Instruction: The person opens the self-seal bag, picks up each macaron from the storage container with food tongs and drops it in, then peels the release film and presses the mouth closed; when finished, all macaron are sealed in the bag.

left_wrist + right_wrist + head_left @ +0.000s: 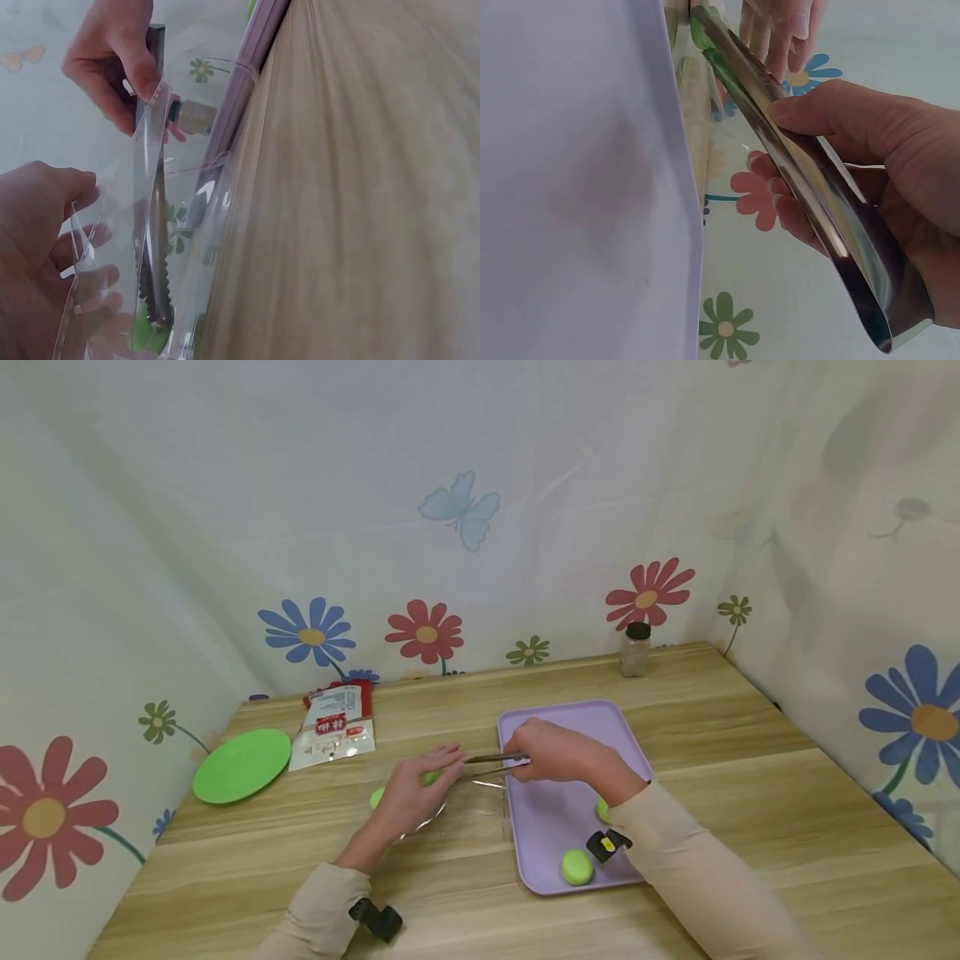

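My left hand (417, 785) holds a clear plastic bag (457, 800) at its mouth, just left of the purple tray (570, 718). The right hand (542, 752) grips metal tongs (491, 762) that reach inside the bag. A green round cake (147, 334) sits at the toothed tips of the tongs (154, 247), deep in the bag (112, 247). In the right wrist view the tongs (802, 176) run from my right hand (885, 165) toward that green cake (705, 34). Another green cake (377, 797) shows beside my left hand.
Two green cakes (577, 867) (603, 810) lie on the tray's near part. A green plate (242, 765) and a red and white packet (335, 727) sit at the left. A small jar (636, 650) stands by the back wall. Flowered cloth walls close in the table.
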